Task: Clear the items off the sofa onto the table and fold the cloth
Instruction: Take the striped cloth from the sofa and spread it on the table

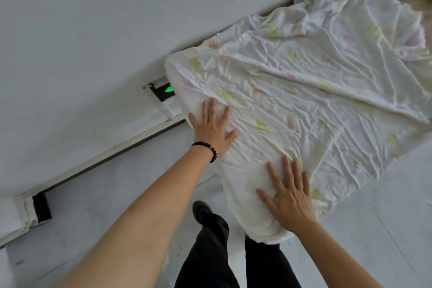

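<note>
White cloth (304, 100) with faint yellow and pink print lies spread and wrinkled across center and right of frame. Left hand (211, 127) flat on its left edge, fingers spread, dark bead bracelet (207, 150) at wrist. Right hand (291, 199) flat on its lower corner, fingers spread. Dark trousers (210, 252) bottom center.
</note>
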Motion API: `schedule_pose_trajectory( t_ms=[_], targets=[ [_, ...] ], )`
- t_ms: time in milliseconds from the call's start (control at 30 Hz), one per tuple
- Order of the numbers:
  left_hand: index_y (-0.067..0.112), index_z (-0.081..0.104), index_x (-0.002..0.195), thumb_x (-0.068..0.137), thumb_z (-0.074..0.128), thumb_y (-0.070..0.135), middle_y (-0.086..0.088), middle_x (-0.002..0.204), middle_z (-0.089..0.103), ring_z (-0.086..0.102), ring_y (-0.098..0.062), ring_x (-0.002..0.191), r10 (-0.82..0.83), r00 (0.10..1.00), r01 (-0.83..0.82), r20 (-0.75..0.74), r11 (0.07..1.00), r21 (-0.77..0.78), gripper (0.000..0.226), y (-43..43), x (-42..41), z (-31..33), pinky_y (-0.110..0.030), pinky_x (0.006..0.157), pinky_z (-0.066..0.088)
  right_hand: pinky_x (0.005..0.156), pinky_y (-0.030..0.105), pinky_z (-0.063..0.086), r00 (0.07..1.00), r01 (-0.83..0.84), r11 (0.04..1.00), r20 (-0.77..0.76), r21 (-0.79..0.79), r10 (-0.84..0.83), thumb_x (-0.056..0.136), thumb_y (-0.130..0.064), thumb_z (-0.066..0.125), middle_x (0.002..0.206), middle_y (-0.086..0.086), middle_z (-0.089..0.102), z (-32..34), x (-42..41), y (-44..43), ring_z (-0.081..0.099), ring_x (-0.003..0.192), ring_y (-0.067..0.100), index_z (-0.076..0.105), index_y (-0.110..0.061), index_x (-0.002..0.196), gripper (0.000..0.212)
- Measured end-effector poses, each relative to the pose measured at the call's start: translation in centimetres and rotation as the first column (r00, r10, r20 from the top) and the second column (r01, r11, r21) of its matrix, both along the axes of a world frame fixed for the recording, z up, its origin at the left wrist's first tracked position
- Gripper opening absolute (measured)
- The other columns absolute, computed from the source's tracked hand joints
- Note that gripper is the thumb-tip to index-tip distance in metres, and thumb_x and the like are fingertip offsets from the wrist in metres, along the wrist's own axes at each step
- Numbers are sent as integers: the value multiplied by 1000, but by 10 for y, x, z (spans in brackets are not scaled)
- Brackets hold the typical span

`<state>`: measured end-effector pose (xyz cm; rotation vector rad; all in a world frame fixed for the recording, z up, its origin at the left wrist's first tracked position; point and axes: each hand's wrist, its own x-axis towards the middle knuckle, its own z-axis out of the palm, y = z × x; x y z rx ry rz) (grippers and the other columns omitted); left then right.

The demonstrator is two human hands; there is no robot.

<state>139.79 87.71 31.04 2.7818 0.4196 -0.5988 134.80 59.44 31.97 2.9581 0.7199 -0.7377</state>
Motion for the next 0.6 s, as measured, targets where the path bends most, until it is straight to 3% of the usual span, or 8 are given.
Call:
schedule_pose_trajectory(
  t_ms=[100,200,267,400,467,600],
  targets=[
    [34,-13,153,93,16,70,-16,159,-26,-25,-35,146,-97,995,97,18,995,21,76,-13,-8,-7,-69,109,-14,122,52,-5,999,21,1000,-44,-16,-22,87,-84,5,162,-2,-30,6,-9,-10,-27,150,22,-14,-43,155,82],
    [36,-12,153,93,16,71,-16,159,-26,-23,-34,147,-186,982,185,20,982,19,75,1,-8,-1,-66,112,-12,122,54,0,999,47,997,5,55,-47,89,-81,18,167,4,-13,10,2,-6,-15,153,25,10,-38,158,82],
    [33,-4,155,96,20,64,-15,160,-22,-18,-33,148,-153,983,152,102,988,15,71,20,7,5,-63,115,-9,122,55,0,991,94,988,83,126,-105,93,-73,27,168,7,-6,9,16,6,-9,154,28,20,-31,158,78],
    [25,3,156,101,26,52,-14,163,-12,-9,-33,150,-25,948,-1,317,997,82,65,60,75,9,-61,117,-1,122,57,-2,970,153,973,163,171,-181,94,-69,29,167,7,-14,-7,49,42,-14,153,31,14,-31,159,77],
    [30,1,156,99,23,57,-11,163,-11,-10,-34,149,-37,956,0,290,992,127,66,69,114,11,-64,116,-2,122,56,-6,967,184,973,152,137,-205,93,-73,25,167,6,-16,-14,66,51,-19,152,31,8,-34,159,79],
    [43,-7,152,83,9,82,-4,164,-9,-14,-45,146,-67,993,47,100,982,184,80,68,170,-8,-73,108,-5,121,55,-8,941,311,948,120,71,-317,84,-87,17,166,-2,-18,-23,102,26,-20,152,26,-5,-48,155,84]
  ],
)
